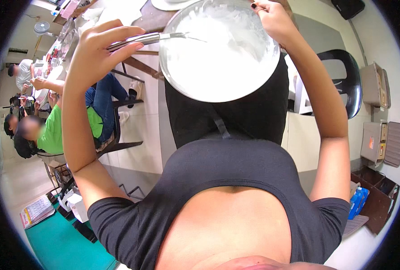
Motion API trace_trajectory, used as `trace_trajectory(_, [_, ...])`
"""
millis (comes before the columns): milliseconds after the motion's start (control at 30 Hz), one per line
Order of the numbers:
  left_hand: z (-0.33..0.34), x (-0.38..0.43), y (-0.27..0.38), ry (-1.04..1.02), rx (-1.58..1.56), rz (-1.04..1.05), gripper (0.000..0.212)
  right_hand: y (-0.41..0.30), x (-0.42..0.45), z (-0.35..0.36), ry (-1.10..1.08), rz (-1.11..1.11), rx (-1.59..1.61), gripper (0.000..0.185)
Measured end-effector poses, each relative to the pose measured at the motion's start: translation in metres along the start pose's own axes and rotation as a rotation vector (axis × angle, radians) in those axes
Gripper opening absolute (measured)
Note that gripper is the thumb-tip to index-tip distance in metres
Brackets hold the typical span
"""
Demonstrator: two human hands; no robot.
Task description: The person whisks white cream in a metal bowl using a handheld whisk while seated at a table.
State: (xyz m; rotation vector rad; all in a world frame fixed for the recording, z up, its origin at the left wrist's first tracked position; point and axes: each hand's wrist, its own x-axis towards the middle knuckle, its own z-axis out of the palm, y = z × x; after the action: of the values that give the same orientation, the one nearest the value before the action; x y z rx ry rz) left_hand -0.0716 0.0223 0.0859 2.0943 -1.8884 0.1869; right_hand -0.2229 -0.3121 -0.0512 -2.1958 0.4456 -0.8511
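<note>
A large round bowl (220,98) is tilted towards me above my lap, with white creamy stuff (220,57) spread over its inside. My left hand (102,47) holds a metal-handled utensil (146,39) between thumb and fingers. The thin metal end of that utensil reaches over the bowl's left rim into the white stuff; its tip is hard to make out in the glare. On the far right rim, my right hand (274,20) grips the bowl with bent fingers.
At the left, a person in a green shirt (53,131) sits on a black chair beside a long cluttered table; others work farther off. A black chair (353,84) stands at the right, near grey bins (372,138). A green-topped table (65,239) is at lower left.
</note>
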Motion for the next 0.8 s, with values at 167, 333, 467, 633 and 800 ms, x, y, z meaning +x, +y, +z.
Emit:
trace_trajectory(167, [0.026, -0.013, -0.019, -0.233, -0.183, -0.055, 0.020, 0.064, -0.005, 0.043, -0.446, 0.332, 0.108, 0.025])
trace_trajectory(333, [0.052, -0.020, -0.021, -0.433, -0.447, -0.095, 0.023, 0.072, -0.022, 0.070, -0.464, 0.344, 0.018, 0.030])
trace_trajectory(467, [0.114, -0.033, -0.003, -0.521, -0.383, -0.046, 0.028, 0.043, -0.043, 0.080, -0.472, 0.254, -0.101, 0.030])
trace_trajectory(633, [0.135, -0.052, -0.012, -0.482, -0.175, -0.307, 0.025, 0.035, -0.045, 0.074, -0.516, 0.345, -0.030, 0.030])
trace_trajectory(800, [0.137, -0.055, 0.010, -0.531, -0.500, -0.323, 0.029, 0.052, -0.058, 0.094, -0.430, 0.270, -0.006, 0.029])
